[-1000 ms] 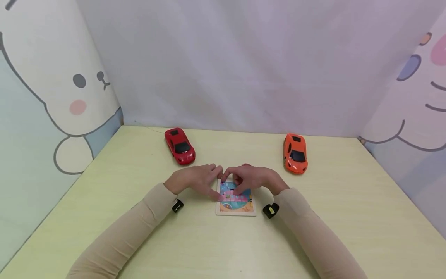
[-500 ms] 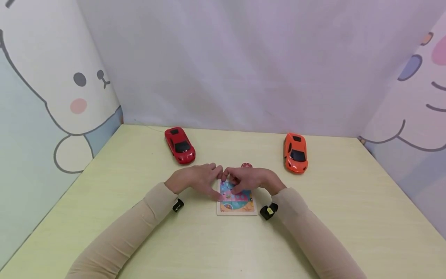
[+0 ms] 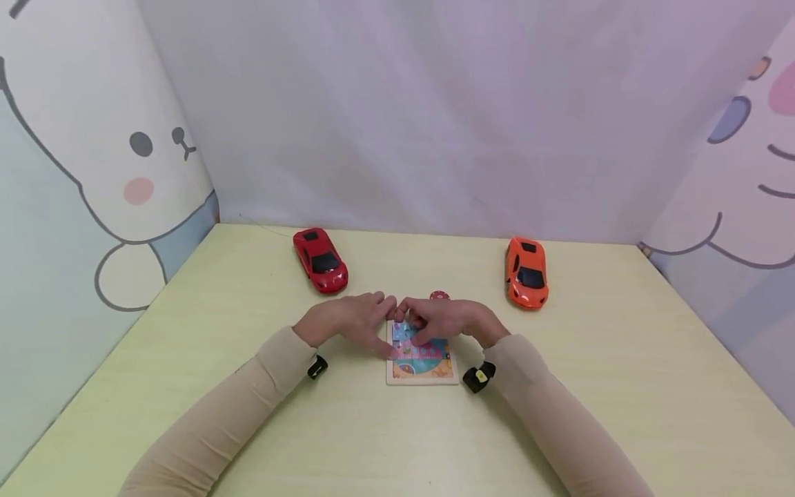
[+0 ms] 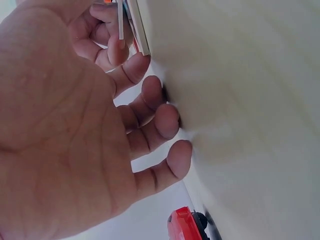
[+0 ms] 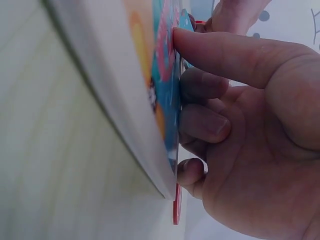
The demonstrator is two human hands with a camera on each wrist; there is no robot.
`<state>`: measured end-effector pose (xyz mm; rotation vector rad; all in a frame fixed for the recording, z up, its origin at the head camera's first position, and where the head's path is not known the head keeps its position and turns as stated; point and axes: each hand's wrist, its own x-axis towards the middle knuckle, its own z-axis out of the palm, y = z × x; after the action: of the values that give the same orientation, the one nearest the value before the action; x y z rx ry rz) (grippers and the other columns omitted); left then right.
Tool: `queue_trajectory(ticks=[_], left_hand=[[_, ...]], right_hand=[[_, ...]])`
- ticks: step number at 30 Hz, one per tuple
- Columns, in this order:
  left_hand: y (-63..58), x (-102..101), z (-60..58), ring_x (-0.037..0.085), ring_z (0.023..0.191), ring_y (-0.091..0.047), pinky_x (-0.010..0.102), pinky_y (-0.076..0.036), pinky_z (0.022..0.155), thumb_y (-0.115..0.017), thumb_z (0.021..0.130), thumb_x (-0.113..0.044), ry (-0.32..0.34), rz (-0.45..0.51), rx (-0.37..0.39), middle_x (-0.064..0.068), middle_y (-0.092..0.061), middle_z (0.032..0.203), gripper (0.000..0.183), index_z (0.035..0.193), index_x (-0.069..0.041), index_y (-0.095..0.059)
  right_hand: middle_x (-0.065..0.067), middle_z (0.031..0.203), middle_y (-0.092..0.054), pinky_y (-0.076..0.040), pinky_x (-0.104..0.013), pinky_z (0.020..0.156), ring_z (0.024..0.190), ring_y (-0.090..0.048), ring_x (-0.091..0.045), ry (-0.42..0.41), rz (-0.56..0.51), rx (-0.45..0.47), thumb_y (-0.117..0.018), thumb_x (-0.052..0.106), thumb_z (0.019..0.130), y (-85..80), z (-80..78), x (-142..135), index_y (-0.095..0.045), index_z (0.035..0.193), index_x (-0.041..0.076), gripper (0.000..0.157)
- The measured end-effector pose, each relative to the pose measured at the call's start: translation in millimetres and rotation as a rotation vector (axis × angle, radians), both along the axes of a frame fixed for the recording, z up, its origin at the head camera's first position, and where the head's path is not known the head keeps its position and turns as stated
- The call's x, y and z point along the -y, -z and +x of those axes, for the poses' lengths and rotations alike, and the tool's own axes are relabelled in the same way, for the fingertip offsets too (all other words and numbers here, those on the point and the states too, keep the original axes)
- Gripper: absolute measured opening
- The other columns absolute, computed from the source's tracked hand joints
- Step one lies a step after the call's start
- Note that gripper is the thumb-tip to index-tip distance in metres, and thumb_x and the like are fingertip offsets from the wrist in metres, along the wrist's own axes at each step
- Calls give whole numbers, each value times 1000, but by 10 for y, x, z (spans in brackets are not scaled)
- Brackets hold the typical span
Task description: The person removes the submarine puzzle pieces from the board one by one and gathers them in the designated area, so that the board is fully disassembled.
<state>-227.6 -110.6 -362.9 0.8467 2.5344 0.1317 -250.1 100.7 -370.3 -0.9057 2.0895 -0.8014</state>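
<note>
A small jigsaw puzzle board (image 3: 422, 381) with a pale frame and a pink-and-blue sea picture lies flat in front of me. My left hand (image 3: 357, 319) is at its left side, thumb on the left edge and index fingertip at the far-left corner; the other fingers touch the table. Over the board, my right hand (image 3: 452, 316) pinches a blue puzzle piece (image 3: 404, 332) between thumb and index finger. That thin piece (image 4: 120, 22) stands slightly off the board in the left wrist view. The right hand's remaining fingers are curled in.
A red toy car (image 3: 321, 261) stands at the back left and an orange toy car (image 3: 526, 274) at the back right. Just beyond the board lies a red poker chip (image 3: 439, 295), partly behind my right hand. A pale wall (image 3: 422, 138) closes off the table's far edge.
The right hand has shifted very slightly toward me, so more of the red chip shows. The piece at the board's far-left part now looks tilted up. The left hand stays put.
</note>
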Motion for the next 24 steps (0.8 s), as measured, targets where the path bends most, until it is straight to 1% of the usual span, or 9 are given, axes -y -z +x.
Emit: queue_trajectory(ticks=[5, 7, 10, 13, 17, 21, 24], left_hand=[[3, 4, 11, 16, 98, -48, 31, -45, 78, -72, 83, -61, -11, -9, -15, 0, -46, 101, 63, 119, -18, -44], [3, 9, 15, 16, 97, -48, 31, -44, 78, -72, 82, -61, -15, -5, -20, 0, -46, 100, 62, 118, -19, -44], [8, 15, 18, 16, 96, -48, 31, -44, 77, -73, 82, -60, -28, 16, -4, 0, -47, 99, 59, 114, -20, -43], [18, 21, 23, 16, 97, -48, 31, -45, 78, -75, 81, -58, -38, 29, 13, 0, -47, 100, 59, 114, -20, -44], [33, 22, 26, 16, 98, -48, 31, -45, 79, -75, 81, -57, -40, 27, 18, 0, -47, 101, 60, 116, -20, -44], [47, 22, 21, 16, 97, -49, 31, -45, 77, -75, 81, -58, -41, 27, 14, 0, -47, 100, 60, 115, -20, -44], [42, 23, 16, 15, 97, -49, 31, -45, 76, -75, 80, -59, -41, 39, 9, -1, -47, 101, 61, 116, -20, -44]], right_hand=[[-3, 82, -41, -36, -29, 76, 80, -44, -17, 2, -5, -33, -67, 6, 94, 17, -8, 2, -48, 119, 7, 31], [-3, 84, -44, -38, -29, 76, 83, -46, -17, 20, 0, -40, -67, 8, 95, 12, -5, 2, -50, 122, 9, 32], [-4, 90, -48, -41, -30, 79, 90, -49, -19, 59, 0, -31, -68, 10, 95, -1, 5, -2, -55, 122, 12, 30], [-6, 96, -51, -41, -31, 81, 95, -49, -20, 80, -20, -10, -67, 10, 96, 6, 8, -10, -58, 120, 13, 26], [-6, 98, -54, -42, -31, 83, 96, -50, -20, 98, -52, 11, -66, 10, 96, 36, 10, -15, -59, 116, 11, 21], [-4, 97, -55, -43, -30, 83, 94, -52, -19, 101, -63, -9, -66, 10, 96, 56, 13, -12, -59, 111, 10, 17], [-3, 95, -56, -43, -31, 81, 91, -53, -19, 92, -63, -47, -66, 9, 96, 45, 6, -8, -60, 108, 10, 13]])
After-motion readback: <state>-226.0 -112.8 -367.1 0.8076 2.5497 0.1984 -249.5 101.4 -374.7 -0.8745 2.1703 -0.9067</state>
